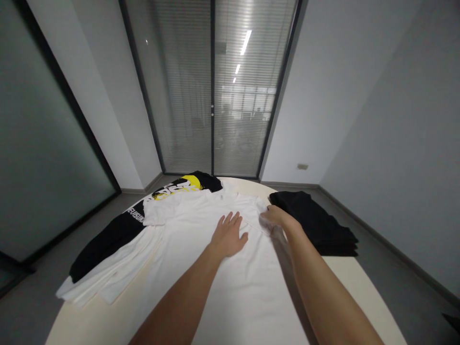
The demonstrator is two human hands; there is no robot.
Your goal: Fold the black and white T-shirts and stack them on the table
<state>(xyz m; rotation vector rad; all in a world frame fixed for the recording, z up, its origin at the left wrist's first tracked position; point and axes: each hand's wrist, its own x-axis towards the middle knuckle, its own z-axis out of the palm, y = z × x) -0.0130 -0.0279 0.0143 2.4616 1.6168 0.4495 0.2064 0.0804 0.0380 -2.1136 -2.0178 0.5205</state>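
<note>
A left hand (229,235) lies open-palmed on a white shirt (247,287) spread across a table (359,282), light pressure likely best against creases, while the right hand (278,216) meets one sleeve (259,205), its grip impossible to tell.

From my end I can make out small white capitals (135,214), seemingly "EUISUN", on the black garment (111,239) left of the white T-shirt (194,215), running up close to the T-shirt's edge. Bigger white-and-yellow print (176,188) shows on black fabric just beyond the T-shirt, but I can't read it.
</note>
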